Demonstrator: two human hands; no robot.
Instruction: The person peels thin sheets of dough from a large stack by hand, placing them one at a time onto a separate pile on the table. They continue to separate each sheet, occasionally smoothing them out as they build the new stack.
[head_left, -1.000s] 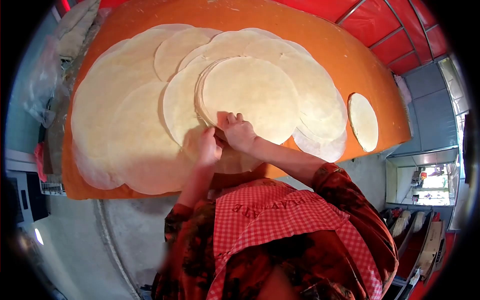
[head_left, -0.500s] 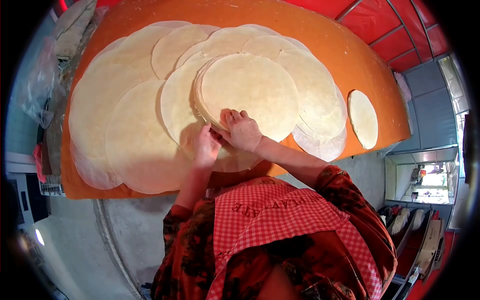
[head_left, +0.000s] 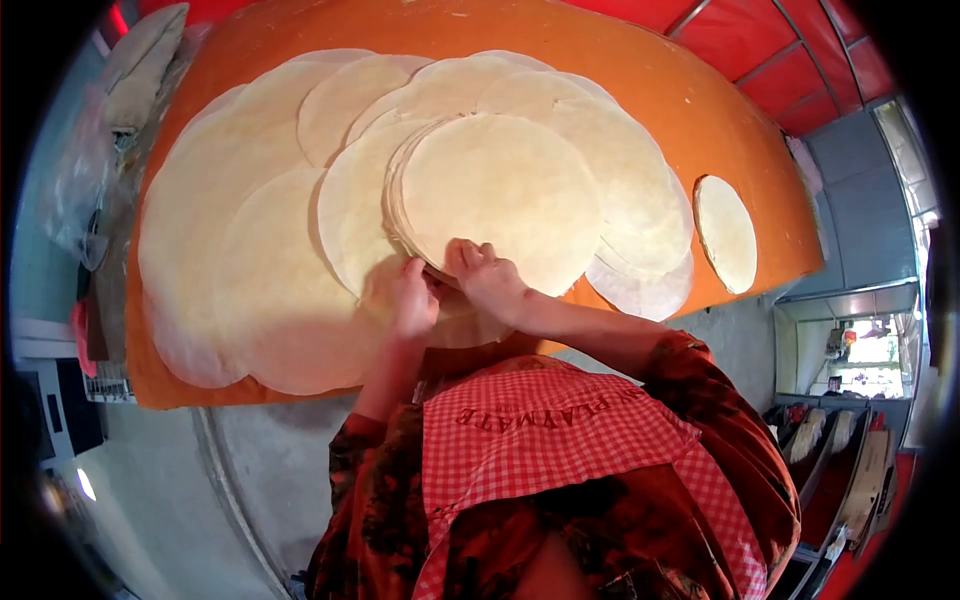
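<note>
A stack of thin round dough sheets lies in the middle, on top of wide, overlapping flat sheets. At the stack's near left edge, my left hand is closed, its thumb and fingers pinching the rim. Right beside it, my right hand is closed over the same edge, fingers curled on the top sheet. How many layers the fingers hold is hidden.
An orange cloth covers the table. A smaller pile of round dough lies at the right end. Plastic bags hang at the left. Long open boxes stand at the lower right.
My right hand's fingers have curled more tightly at the stack's edge and slid slightly down. My left hand stays at the rim beside it. The view has shifted a little.
</note>
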